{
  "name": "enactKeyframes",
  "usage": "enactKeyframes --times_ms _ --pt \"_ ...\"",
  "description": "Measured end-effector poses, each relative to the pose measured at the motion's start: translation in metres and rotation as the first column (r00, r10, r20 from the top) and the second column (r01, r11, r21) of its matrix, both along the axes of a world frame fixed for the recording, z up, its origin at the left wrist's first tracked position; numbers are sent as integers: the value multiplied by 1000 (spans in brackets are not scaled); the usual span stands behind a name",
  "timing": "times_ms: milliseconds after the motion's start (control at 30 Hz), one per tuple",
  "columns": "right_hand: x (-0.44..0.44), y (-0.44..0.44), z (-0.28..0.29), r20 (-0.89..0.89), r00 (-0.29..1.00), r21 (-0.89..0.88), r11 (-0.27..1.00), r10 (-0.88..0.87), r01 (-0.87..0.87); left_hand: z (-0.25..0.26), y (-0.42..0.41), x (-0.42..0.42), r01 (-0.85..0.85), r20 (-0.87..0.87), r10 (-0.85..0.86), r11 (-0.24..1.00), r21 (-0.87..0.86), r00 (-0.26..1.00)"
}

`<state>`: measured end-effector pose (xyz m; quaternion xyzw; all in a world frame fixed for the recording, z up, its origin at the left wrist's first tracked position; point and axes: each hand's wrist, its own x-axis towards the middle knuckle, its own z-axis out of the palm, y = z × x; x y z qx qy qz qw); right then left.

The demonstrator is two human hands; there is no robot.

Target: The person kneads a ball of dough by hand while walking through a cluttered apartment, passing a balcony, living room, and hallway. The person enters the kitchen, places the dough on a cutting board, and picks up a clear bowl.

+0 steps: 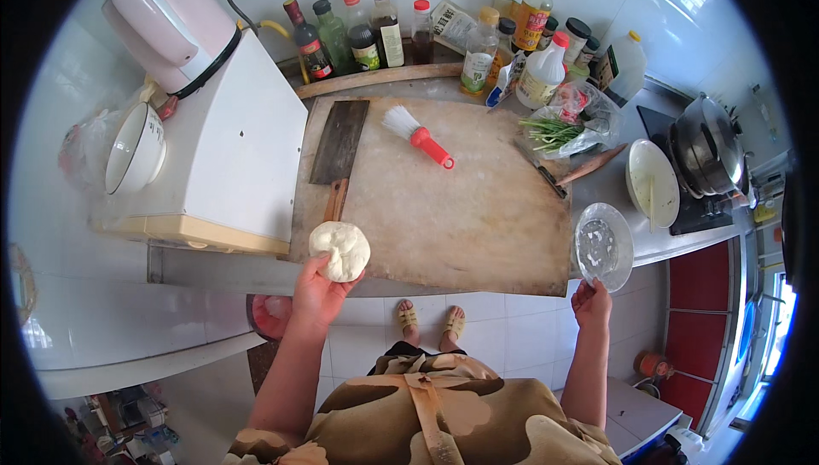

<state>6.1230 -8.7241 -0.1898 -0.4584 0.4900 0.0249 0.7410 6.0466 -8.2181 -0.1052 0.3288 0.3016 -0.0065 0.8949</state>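
Note:
A round lump of pale dough (340, 250) rests in my left hand (323, 292), thumb on top, above the near left part of a wooden board (461, 228). My right hand (592, 304) grips the near rim of a clear bowl (603, 247) at the board's right side. Bits of white residue cling to the bowl's inside. Behind the dough lies a cleaver (339, 145), its handle partly covered by the dough. A pastry brush (419, 137) with white bristles and a red handle lies on the board's far half.
A small knife (542, 170) and a wooden rolling pin (592, 164) lie at the board's right edge, near bagged green stalks (553, 132). Several bottles (390, 30) line the wall. Right stand a white bowl (651, 183) and a pot (707, 145); left, a white cabinet (249, 145) carries a kettle (173, 23).

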Motion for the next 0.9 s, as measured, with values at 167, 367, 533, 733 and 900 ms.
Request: enactKeyframes --times_ms 167,367,533,733,900 --pt "16 14 0 40 999 56 998 32 -35 2 18 -2 37 26 -36 997 -63 999" --pt "15 31 18 -31 983 -13 983 183 -183 -13 34 -22 72 45 -67 991 -113 997" --pt "34 127 59 88 908 -110 910 410 -400 -18 52 -47 28 78 -21 996 -90 997" --pt "45 335 81 38 249 -673 209 968 -709 -10 54 -59 -26 111 35 996 -81 993" --pt "43 447 62 -399 81 -816 -314 913 -485 -3 55 -70 17 146 -6 998 -68 989"
